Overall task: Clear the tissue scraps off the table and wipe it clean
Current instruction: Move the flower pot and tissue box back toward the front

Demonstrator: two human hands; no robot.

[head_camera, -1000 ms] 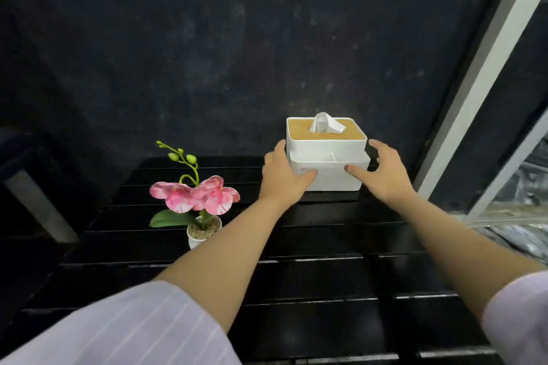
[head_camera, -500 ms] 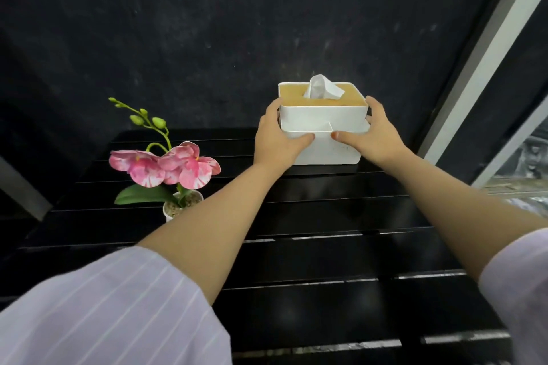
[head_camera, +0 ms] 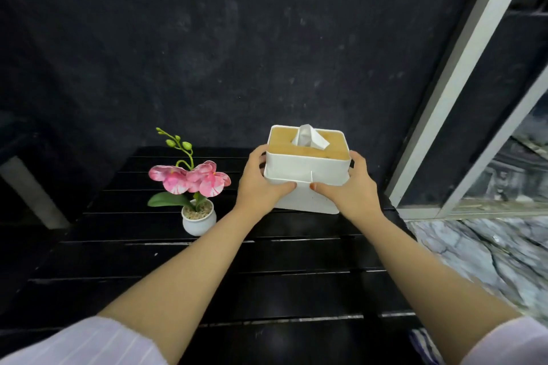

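Note:
A white tissue box (head_camera: pixel 305 167) with a wooden lid and a tissue (head_camera: pixel 310 136) sticking up stands at the back of the black slatted table (head_camera: pixel 281 275). My left hand (head_camera: pixel 261 184) grips its left side, thumb across the front. On the box's right side my right hand (head_camera: pixel 348 187) holds it the same way. The box's near edge looks tilted up off the table. No tissue scraps show on the slats.
A small white pot with a pink orchid (head_camera: pixel 195 184) stands left of the box, close to my left forearm. A dark wall rises behind the table. A white frame (head_camera: pixel 462 68) and marble floor (head_camera: pixel 480 255) lie to the right.
Both hands closed in from the box's front to its sides. The box now looks tilted in their grip.

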